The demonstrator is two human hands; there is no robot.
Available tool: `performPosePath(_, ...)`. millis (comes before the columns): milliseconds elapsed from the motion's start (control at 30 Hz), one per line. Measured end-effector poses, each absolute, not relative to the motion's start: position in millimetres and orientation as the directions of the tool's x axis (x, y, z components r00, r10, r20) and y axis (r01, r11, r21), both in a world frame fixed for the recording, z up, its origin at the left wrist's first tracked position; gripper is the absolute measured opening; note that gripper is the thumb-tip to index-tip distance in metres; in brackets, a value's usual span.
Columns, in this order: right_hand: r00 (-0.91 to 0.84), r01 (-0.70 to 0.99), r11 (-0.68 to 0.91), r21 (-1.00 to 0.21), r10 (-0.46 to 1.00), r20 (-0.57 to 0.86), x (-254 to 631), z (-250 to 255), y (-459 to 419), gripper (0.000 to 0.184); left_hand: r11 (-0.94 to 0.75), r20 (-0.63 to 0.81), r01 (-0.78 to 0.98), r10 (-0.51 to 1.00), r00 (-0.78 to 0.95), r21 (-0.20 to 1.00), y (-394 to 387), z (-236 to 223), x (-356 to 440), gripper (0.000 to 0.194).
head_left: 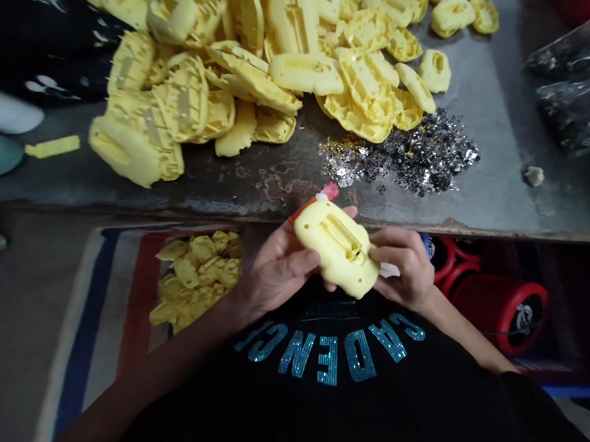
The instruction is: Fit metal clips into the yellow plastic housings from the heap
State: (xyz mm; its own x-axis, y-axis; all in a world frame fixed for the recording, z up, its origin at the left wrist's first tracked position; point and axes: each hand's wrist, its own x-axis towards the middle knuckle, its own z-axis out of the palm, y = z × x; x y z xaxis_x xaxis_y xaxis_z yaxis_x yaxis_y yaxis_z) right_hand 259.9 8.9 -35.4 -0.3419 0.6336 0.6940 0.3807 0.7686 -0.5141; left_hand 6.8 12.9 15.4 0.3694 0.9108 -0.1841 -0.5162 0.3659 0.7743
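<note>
Gripping a pale-yellow rounded plastic shell (336, 253) with the left hand (280, 271) and right hand (404, 261) by the grey metal surface (498, 131)'s near edge, I risk dropping it if either hold slackens.

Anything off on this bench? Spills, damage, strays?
A pale lump sits apart at right, unlike the parts around it. Small metal bits lie heaped directly on the bench; can't tell whether spilled or placed. Its surface looks blotchy near the front edge. The yellow shell in hand shows no obvious damage.
</note>
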Motion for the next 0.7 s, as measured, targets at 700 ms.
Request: performPosePath(700, -0.343, 0.827, 0.455, -0.332, 0.874, 0.343, 307, -9, 105, 0.018, 0.755, -0.398, -0.385, 0.623, 0.673, 0.531, 13, 4, -24, 0.076)
